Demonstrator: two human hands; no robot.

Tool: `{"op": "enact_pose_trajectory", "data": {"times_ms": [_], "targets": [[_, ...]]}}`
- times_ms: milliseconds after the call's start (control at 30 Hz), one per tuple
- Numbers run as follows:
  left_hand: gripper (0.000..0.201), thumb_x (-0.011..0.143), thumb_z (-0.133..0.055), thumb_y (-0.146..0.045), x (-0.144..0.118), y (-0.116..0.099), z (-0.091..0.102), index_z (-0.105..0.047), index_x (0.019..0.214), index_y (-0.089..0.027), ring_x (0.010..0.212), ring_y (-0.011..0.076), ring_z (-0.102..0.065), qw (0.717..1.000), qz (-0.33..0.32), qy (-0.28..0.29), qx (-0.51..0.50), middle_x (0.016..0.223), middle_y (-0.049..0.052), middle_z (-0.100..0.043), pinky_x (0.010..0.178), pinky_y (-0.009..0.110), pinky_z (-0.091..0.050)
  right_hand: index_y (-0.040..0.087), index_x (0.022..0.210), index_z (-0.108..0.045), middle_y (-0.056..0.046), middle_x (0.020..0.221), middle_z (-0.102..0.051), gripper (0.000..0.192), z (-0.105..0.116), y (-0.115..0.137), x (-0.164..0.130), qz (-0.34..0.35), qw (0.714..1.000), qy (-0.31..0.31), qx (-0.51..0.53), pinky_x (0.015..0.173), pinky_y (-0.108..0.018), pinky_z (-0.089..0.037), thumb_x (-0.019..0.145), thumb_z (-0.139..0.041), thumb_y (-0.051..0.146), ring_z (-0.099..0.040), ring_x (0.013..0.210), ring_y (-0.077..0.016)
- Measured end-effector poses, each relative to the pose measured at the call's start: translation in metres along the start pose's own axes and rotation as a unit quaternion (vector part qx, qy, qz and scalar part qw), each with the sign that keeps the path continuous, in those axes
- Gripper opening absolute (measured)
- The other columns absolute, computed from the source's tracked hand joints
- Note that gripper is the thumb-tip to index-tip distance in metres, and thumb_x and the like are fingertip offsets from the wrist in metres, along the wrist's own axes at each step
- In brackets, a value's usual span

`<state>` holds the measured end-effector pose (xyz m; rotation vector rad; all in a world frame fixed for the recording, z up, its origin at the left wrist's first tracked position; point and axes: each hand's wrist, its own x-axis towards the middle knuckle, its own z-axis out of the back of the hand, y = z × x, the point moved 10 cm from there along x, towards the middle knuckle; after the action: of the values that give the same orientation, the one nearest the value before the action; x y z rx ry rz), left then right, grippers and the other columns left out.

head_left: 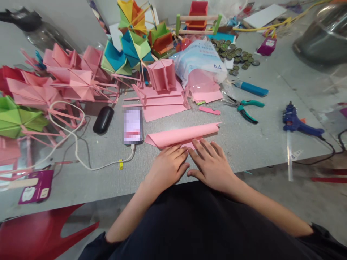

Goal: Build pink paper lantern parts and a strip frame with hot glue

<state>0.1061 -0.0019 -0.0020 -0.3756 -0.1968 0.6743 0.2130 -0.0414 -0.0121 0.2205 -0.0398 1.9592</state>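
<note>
A sheet of pink paper (184,135) lies in front of me, bent over into a loose roll with its near edge flat on the table. My left hand (169,164) rests palm down on that near edge, fingers stretched out. Beside it, my right hand (210,159) lies flat too, its fingers spread and their tips at the foot of the roll. The two hands nearly meet at the index fingers. Part of the paper's near edge is hidden under the fingers.
Left of the paper are a phone (132,126) on a white cable and a black case (103,120). Folded pink paper models (78,85) crowd the back left. Pliers (242,105), a pink folding knife (210,110), a blue-handled cutter (253,89) and a glue gun (299,122) lie rightward.
</note>
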Motion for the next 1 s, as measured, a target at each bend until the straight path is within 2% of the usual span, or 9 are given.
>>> {"op": "enact_pose_trajectory", "data": {"times_ms": [167, 533, 767, 867, 1000], "targets": [[0.041, 0.114, -0.053, -0.038, 0.003, -0.002, 0.003, -0.072, 0.138, -0.012, 0.138, 0.0291, -0.067, 1.0, -0.007, -0.01, 0.015, 0.142, 0.014, -0.076, 0.118, 0.046, -0.052, 0.021, 0.144, -0.071, -0.018, 0.159, -0.062, 0.053, 0.01, -0.002, -0.005, 0.0, 0.999, -0.047, 0.012, 0.121, -0.053, -0.035, 0.11, -0.052, 0.059, -0.051, 0.148, -0.0353], [0.034, 0.111, -0.059, -0.035, 0.01, -0.002, 0.006, -0.072, 0.131, -0.011, 0.134, 0.0324, -0.066, 0.999, 0.006, -0.004, 0.044, 0.144, 0.017, -0.072, 0.114, 0.05, -0.054, 0.018, 0.147, -0.069, -0.021, 0.162, -0.058, 0.059, 0.003, -0.003, 0.007, -0.016, 1.0, -0.006, 0.018, 0.12, -0.057, -0.038, 0.109, -0.054, 0.06, -0.049, 0.149, -0.0399], [0.038, 0.112, -0.054, -0.033, 0.004, -0.008, 0.005, -0.065, 0.14, -0.01, 0.13, 0.0334, -0.067, 0.995, -0.001, -0.022, 0.093, 0.139, 0.018, -0.074, 0.108, 0.049, -0.055, 0.018, 0.15, -0.066, -0.022, 0.164, -0.055, 0.062, 0.0, -0.006, 0.017, -0.018, 0.999, 0.023, 0.025, 0.121, -0.063, -0.037, 0.108, -0.055, 0.062, -0.046, 0.152, -0.0433], [0.042, 0.112, -0.055, -0.037, 0.002, -0.009, 0.002, -0.065, 0.143, -0.009, 0.132, 0.0348, -0.065, 0.993, 0.01, -0.03, 0.117, 0.142, 0.019, -0.073, 0.109, 0.049, -0.053, 0.016, 0.151, -0.065, -0.023, 0.164, -0.055, 0.066, 0.002, -0.005, 0.015, -0.012, 1.0, 0.02, 0.018, 0.121, -0.062, -0.036, 0.108, -0.052, 0.065, -0.046, 0.152, -0.0429], [0.043, 0.111, -0.058, -0.041, 0.002, -0.008, 0.004, -0.067, 0.14, -0.01, 0.133, 0.0347, -0.065, 0.992, 0.021, -0.036, 0.118, 0.145, 0.019, -0.072, 0.11, 0.05, -0.051, 0.015, 0.151, -0.063, -0.022, 0.163, -0.057, 0.067, 0.01, -0.006, 0.009, -0.018, 1.0, -0.014, 0.017, 0.124, -0.06, -0.034, 0.109, -0.049, 0.065, -0.047, 0.153, -0.0409]]}}
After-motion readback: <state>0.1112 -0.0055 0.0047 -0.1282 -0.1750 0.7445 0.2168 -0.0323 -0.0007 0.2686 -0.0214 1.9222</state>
